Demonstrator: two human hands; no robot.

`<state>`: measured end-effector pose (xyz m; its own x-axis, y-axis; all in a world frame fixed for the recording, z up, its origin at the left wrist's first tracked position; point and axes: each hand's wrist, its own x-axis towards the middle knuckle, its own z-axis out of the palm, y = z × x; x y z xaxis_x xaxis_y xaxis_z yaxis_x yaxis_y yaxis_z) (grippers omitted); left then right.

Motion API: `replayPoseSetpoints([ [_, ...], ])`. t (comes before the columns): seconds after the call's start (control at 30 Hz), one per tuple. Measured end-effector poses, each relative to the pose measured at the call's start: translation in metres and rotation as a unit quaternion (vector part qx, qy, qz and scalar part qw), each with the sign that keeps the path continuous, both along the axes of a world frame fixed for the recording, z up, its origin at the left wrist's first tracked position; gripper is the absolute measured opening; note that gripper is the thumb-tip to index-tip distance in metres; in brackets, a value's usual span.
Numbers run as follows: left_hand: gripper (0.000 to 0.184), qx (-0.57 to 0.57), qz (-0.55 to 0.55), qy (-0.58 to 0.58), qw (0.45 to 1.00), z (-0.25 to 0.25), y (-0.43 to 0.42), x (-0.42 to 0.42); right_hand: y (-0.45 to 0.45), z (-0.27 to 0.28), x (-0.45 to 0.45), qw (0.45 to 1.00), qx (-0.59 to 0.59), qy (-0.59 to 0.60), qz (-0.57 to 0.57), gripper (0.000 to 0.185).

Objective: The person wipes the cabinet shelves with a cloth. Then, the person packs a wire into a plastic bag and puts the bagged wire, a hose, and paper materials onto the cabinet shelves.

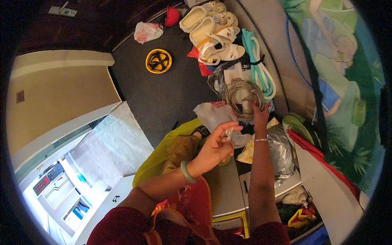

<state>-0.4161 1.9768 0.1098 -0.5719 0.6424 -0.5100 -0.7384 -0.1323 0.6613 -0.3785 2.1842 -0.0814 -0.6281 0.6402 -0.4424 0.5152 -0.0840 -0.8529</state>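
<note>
My left hand (217, 146), with a green bangle at the wrist, is closed in a pinch on a bit of clear plastic (229, 134). My right hand (260, 116) reaches further forward, its fingers around the lower right edge of a coil of greyish-beige cable (234, 93). Some of those fingers are hidden behind the coil. Below the coil and beyond my left hand lies a crumpled translucent plastic bag (214, 114). A bundle of teal and white hose or tubing (255, 61) rests just past the coil.
Cream clogs (192, 19) and white sandals (232, 52) line the right wall. On the dark floor are a yellow hard hat (158, 61), a red helmet (172, 16) and a white bag (148, 32). A silver-grey plastic package (281, 153) lies beside my right forearm.
</note>
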Motion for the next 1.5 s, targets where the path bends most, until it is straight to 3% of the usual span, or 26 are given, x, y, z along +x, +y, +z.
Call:
replayPoseSetpoints([
  [0.1,0.058,-0.001,0.003,0.013,1.0,0.015,0.008,-0.002,-0.008,0.065,0.006,0.998,0.056,0.014,-0.012,0.033],
  [0.17,0.056,-0.015,-0.001,0.009,1.0,0.025,0.014,-0.003,-0.005,0.099,0.017,0.973,0.229,-0.008,0.012,0.031],
  [0.2,0.056,-0.011,-0.003,0.011,1.0,0.031,0.017,-0.002,-0.013,0.14,0.01,0.97,0.241,-0.011,-0.023,0.031],
  [0.33,0.052,0.004,0.002,0.026,1.0,0.055,0.03,-0.006,-0.005,0.184,0.04,0.972,0.208,0.05,-0.097,0.036],
  [0.4,0.051,0.013,-0.002,0.019,1.0,0.065,0.041,-0.01,-0.003,0.197,0.059,0.925,0.369,0.046,-0.081,0.034],
  [0.6,0.048,0.067,-0.005,0.049,0.997,0.071,0.087,-0.04,-0.016,0.236,0.09,0.92,0.315,0.074,-0.22,0.035],
  [0.73,0.048,0.014,0.004,0.035,0.999,0.029,0.095,-0.065,-0.017,0.248,0.112,0.927,0.287,0.042,-0.237,0.033],
  [0.97,0.059,-0.093,-0.034,0.085,0.991,-0.024,0.059,-0.082,-0.01,0.234,0.108,0.958,0.211,0.105,-0.165,0.025],
  [1.07,0.063,-0.088,-0.044,0.084,0.992,-0.028,0.049,-0.081,-0.03,0.236,0.081,0.955,-0.07,0.137,-0.253,0.025],
  [1.17,0.066,-0.077,-0.071,0.109,0.989,-0.028,0.038,-0.084,-0.037,0.206,0.064,0.951,-0.171,0.103,-0.234,0.02],
  [1.23,0.067,-0.081,-0.094,0.134,0.983,-0.032,0.028,-0.088,-0.039,0.183,0.049,0.951,-0.183,0.115,-0.221,0.018],
  [1.3,0.067,-0.121,-0.093,0.239,0.959,-0.047,0.018,-0.089,-0.037,0.158,0.035,0.95,-0.194,0.126,-0.21,0.017],
  [1.33,0.067,-0.124,-0.091,0.24,0.959,-0.056,0.013,-0.088,-0.034,0.144,0.028,0.961,-0.181,0.117,-0.174,0.023],
  [1.4,0.066,-0.1,-0.086,0.358,0.925,-0.069,0.008,-0.084,-0.037,0.117,0.017,0.974,-0.154,0.072,-0.153,0.033],
  [1.5,0.066,-0.169,-0.12,0.269,0.94,-0.044,0.007,-0.086,-0.033,0.088,0.007,0.988,-0.066,0.091,-0.102,0.036],
])
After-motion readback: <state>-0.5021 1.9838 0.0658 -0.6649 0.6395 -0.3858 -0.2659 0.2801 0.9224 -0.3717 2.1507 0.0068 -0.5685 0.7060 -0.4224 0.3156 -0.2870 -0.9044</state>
